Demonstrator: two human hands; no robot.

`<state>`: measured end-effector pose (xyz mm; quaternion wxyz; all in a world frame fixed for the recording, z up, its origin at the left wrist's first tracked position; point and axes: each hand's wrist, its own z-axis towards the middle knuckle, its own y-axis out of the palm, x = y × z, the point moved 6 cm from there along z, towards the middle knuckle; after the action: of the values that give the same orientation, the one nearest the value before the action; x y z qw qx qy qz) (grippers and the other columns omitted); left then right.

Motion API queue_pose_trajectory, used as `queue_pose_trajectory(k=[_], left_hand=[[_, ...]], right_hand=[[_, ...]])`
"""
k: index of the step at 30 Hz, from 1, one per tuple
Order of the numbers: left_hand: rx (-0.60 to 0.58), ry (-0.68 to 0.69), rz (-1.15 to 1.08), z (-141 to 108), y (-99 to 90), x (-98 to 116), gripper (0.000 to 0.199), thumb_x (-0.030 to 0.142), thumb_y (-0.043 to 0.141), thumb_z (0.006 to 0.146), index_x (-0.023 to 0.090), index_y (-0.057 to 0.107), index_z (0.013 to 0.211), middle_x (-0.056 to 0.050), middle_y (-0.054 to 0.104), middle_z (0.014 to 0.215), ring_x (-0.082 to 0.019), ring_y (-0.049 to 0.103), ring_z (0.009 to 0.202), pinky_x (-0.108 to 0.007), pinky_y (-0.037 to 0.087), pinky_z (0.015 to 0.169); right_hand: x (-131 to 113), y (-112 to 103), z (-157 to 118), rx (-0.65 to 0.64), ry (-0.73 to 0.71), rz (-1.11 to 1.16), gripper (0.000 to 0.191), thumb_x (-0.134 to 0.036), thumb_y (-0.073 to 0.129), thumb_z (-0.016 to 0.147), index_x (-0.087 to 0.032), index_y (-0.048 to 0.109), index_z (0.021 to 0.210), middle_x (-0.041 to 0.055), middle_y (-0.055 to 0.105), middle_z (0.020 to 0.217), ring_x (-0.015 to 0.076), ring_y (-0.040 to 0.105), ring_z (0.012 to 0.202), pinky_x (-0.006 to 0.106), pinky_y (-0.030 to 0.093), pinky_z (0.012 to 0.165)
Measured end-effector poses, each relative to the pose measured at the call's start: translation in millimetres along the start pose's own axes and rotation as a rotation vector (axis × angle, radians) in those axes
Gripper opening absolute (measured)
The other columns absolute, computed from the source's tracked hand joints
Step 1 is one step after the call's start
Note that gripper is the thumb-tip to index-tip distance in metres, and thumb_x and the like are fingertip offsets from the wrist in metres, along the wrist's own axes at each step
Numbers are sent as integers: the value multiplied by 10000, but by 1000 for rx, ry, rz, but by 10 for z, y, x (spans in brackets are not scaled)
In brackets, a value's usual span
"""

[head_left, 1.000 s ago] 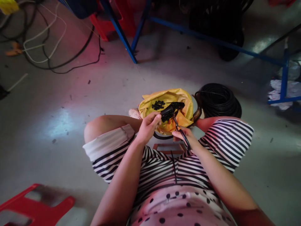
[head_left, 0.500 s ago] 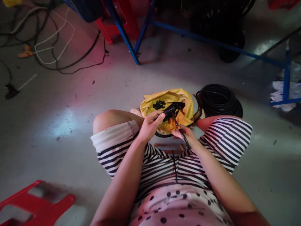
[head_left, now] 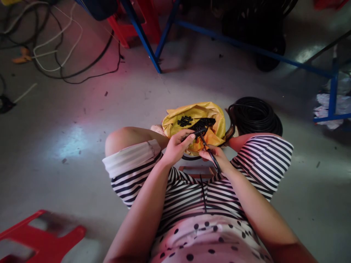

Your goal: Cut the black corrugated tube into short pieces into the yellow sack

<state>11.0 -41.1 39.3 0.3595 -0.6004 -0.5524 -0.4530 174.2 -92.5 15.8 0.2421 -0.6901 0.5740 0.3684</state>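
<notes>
My left hand (head_left: 177,146) is closed on a short black ribbed piece (head_left: 200,132), gripped between thumb and fingers over the yellow bag. In my right hand (head_left: 219,157) are scissors (head_left: 213,157) with dark blades and black-and-orange handles. Their blades meet or nearly meet the ribbed piece; whether they are cutting into it I cannot tell. The yellow bag (head_left: 172,114) lies open between my legs. Inside it are several short black tube pieces (head_left: 184,121) at the left and a darker heap of black pieces (head_left: 207,123) toward the right.
A coil of black cable (head_left: 256,117) lies beside the bag on the right. Blue metal legs (head_left: 141,36) and a red stool (head_left: 134,25) stand ahead. Tangled cables (head_left: 55,62) spread over the floor at far left. Another red stool (head_left: 52,237) is at lower left.
The ribbed piece has shifted slightly right and down, turned to a new angle against the scissors. My view has moved a little; both hands stay over the bag.
</notes>
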Motion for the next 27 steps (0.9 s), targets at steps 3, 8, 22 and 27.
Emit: queue_pose_trajectory(k=[3,8,22,27], left_hand=[[3,2,7,5,7,-12,436,550,733,821,150,713,992,16,564,677,-108,463,587,-222,377,535],[6,-2,15,16,9,-52,377,500,717,847,150,703,985,12,568,686,-121,495,629,-222,382,559],[2,-22,42,29,36,-33,381,518,721,830,152,706,934,15,581,664,-130,536,641,-225,399,572],[-4,-23,44,34,37,-42,376,513,710,844,149,698,939,13,580,681,-122,522,638,-220,391,570]], right_hand=[[-1,10,15,-6,1,3,430,-582,785,711,-194,608,770,-23,555,705,148,482,677,287,362,663],[-40,34,20,-1,17,29,414,-545,817,664,-203,602,752,-26,548,696,155,486,688,295,377,687],[8,19,73,8,44,33,378,-517,804,703,-206,601,772,-35,520,678,149,465,661,293,368,670],[-38,27,70,1,18,27,336,-470,800,716,-213,587,753,-39,520,687,157,491,685,293,381,701]])
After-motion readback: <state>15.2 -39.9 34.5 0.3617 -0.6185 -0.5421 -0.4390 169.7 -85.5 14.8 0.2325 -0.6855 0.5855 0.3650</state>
